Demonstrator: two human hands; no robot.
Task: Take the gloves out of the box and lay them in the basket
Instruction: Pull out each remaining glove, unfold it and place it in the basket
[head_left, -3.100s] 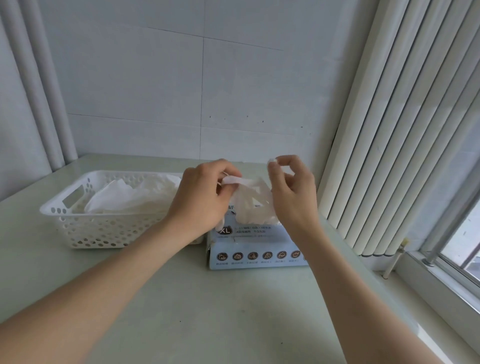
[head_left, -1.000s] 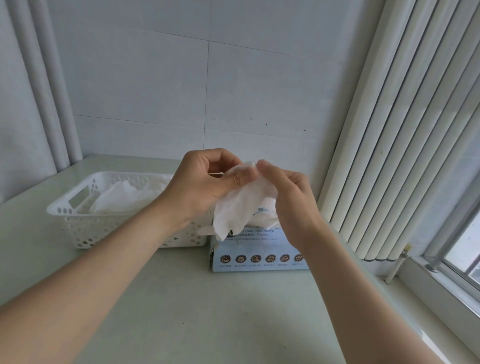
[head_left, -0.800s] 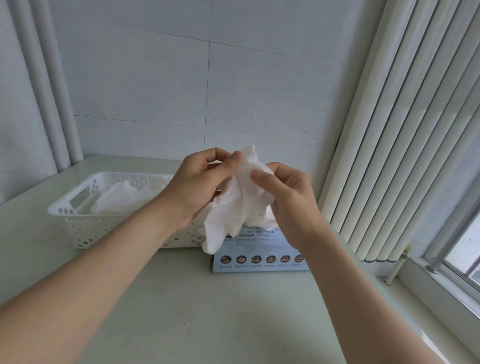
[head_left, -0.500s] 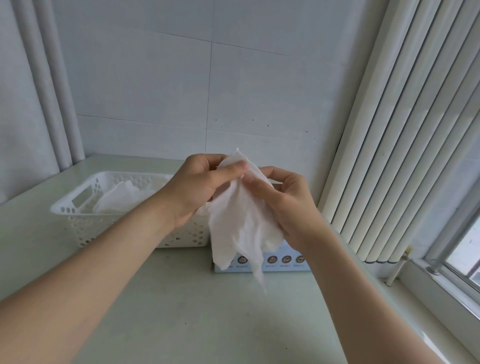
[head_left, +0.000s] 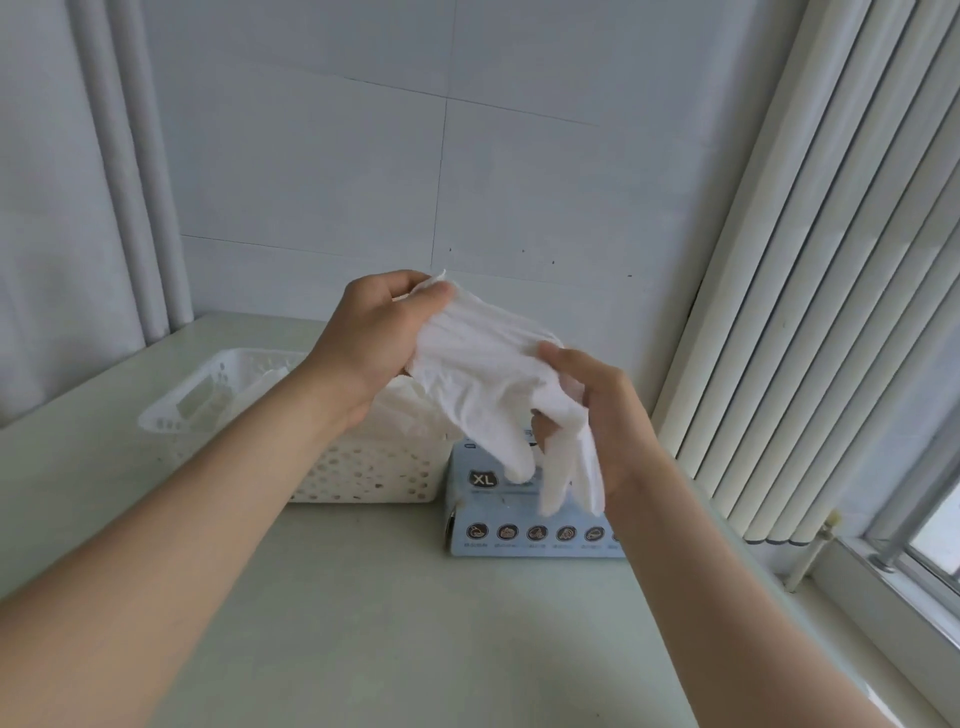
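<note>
A white glove (head_left: 483, 374) is stretched in the air between both hands, its fingers dangling over the light blue glove box (head_left: 519, 512) marked XL. My left hand (head_left: 374, 338) pinches the cuff end at the upper left. My right hand (head_left: 597, 410) grips the glove's right side, fingers curled round it. The white perforated basket (head_left: 358, 467) stands on the table left of the box, with white gloves (head_left: 260, 387) lying inside; my left forearm hides part of it.
The pale green table (head_left: 415, 623) runs to a tiled wall behind. Vertical blinds (head_left: 810, 312) and a window sill (head_left: 883, 597) close off the right side. Two pipes (head_left: 130, 182) stand in the left corner.
The glove has come up out of the box and been spread wider; my left hand has risen to the upper left and my right hand has dropped lower right. The view has tilted slightly.
</note>
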